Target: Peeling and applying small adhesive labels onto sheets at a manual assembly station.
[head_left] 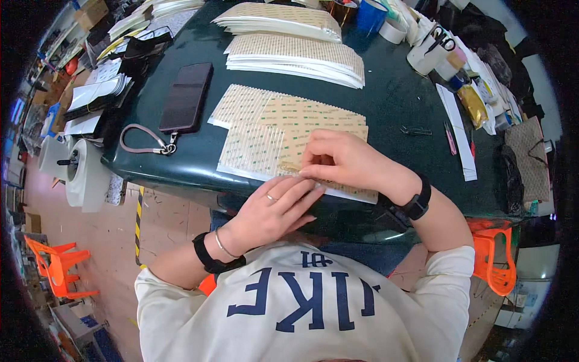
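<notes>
Sheets with tan, green-marked backing lie overlapping at the near edge of the dark green table. Over their near right part, my right hand is closed in a pinch at a narrow tan strip of backing. My left hand rests at the near edge of the sheets, its fingers together and bent towards my right fingertips. Whatever sits between the left fingers and thumb is hidden. Farther off, two stacks of similar sheets, a middle stack and a far stack, lie on the table.
A phone with a wrist strap lies to the left. On the right are tweezers, a small dark tool, a white strip and a white cup with scissors. Orange chairs stand on the floor.
</notes>
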Demonstrator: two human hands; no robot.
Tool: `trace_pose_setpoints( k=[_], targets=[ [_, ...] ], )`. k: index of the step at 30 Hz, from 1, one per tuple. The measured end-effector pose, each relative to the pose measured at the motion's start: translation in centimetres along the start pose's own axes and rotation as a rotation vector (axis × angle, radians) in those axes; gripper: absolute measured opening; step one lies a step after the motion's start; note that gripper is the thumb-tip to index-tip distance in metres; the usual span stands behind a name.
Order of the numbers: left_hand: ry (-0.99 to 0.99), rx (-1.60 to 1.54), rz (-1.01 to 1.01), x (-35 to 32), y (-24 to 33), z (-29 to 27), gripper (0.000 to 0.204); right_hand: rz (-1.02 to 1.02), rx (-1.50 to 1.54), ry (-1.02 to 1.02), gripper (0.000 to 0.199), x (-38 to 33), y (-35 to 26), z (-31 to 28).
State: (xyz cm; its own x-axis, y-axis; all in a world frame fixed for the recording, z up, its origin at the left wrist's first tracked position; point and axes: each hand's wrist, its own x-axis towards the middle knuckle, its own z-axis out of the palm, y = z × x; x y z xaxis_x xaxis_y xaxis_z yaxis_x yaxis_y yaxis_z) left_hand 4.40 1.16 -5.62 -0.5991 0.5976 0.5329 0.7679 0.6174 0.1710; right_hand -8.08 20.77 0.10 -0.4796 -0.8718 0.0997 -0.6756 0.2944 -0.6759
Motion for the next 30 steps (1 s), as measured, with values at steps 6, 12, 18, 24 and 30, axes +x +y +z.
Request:
trace_pose_setpoints(
  k=[6,12,18,24,30],
  targets=[
    [0.075,0.004,-0.146,-0.1,0.9,0.5,0.061,0.344,0.020,0.131,0.014,0.3,0.6,-1.0],
    [0.052,-0.017,-0.140,0.3,1.1,-0.5,0.059,0.628,0.457,-0.036,0.015,-0.1,3.2,-6.1],
    [-0.130,0.034,0.060,1.0,0.6,-2.4,0.056,0.403,0.210,-0.258,0.015,-4.6,0.9,-7.2],
    [-0.233,-0.010,0.504,5.8,-0.8,-0.5,0.061,0.243,0.144,-0.197,0.014,-7.5,0.6,-5.0],
    [-0.420,-0.189,0.535,7.9,-0.3,1.7,0.077,0.230,0.049,0.021,0.015,-8.3,2.0,-3.1]
  ],
)
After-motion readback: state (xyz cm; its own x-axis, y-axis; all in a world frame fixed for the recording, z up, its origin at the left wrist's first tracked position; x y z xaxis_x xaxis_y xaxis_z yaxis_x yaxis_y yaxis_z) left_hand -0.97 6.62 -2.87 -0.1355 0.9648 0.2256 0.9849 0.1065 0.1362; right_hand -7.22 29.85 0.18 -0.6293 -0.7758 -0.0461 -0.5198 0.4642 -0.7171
